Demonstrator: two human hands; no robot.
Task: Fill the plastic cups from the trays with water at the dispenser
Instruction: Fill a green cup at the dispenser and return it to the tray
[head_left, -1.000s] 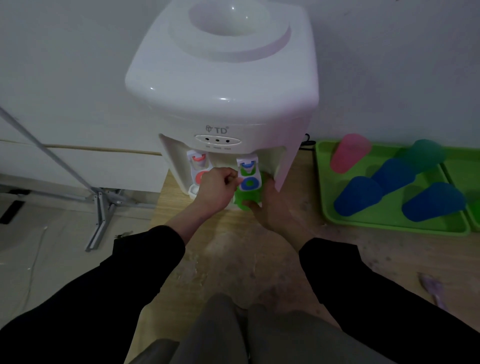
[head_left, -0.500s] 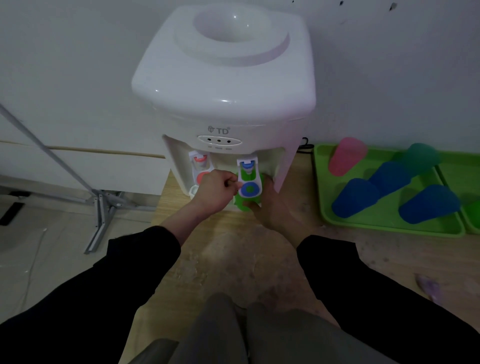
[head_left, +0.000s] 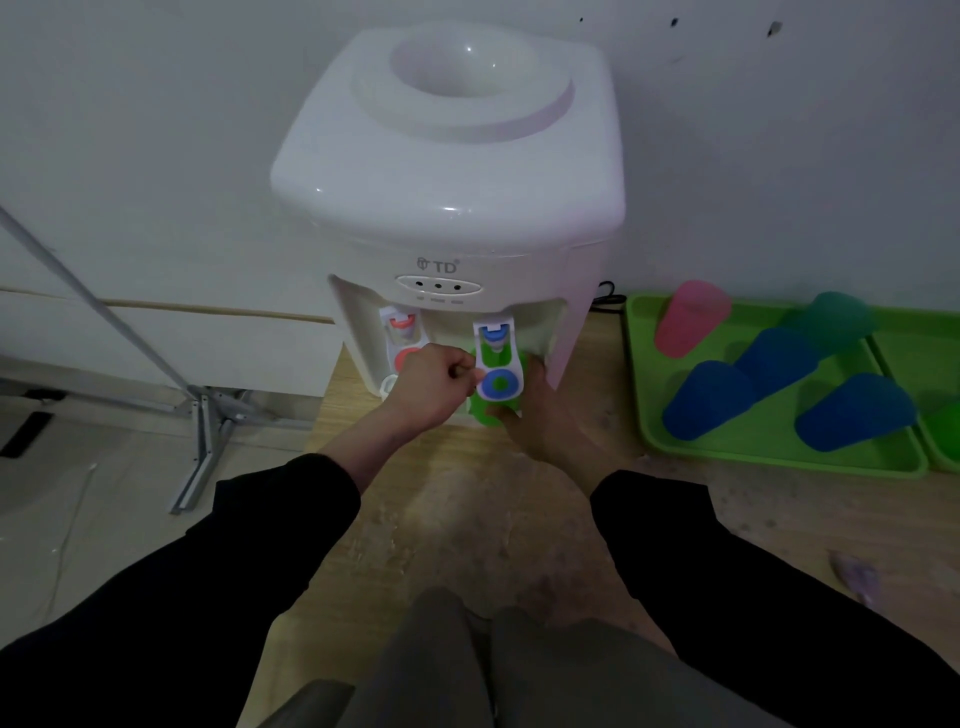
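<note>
A white dispenser (head_left: 447, 171) stands on a wooden table against the wall. A green cup (head_left: 487, 358) stands upright under its blue tap (head_left: 497, 364). My right hand (head_left: 540, 415) grips the cup from the right and below. My left hand (head_left: 431, 387) is curled at the blue tap's lever, fingers pinching its left edge. The cup's inside is hidden by the tap. A red tap (head_left: 402, 338) sits to the left, partly behind my left hand.
A green tray (head_left: 644, 415) to the right holds a pink cup (head_left: 688, 317), three blue cups (head_left: 706, 400) and a teal cup (head_left: 831, 317), all upside down. A second green tray (head_left: 935, 353) lies at the far right edge. A metal stand (head_left: 202, 415) is on the floor left.
Both hands keep their places at the blue tap and the green cup. Only the head view has shifted slightly.
</note>
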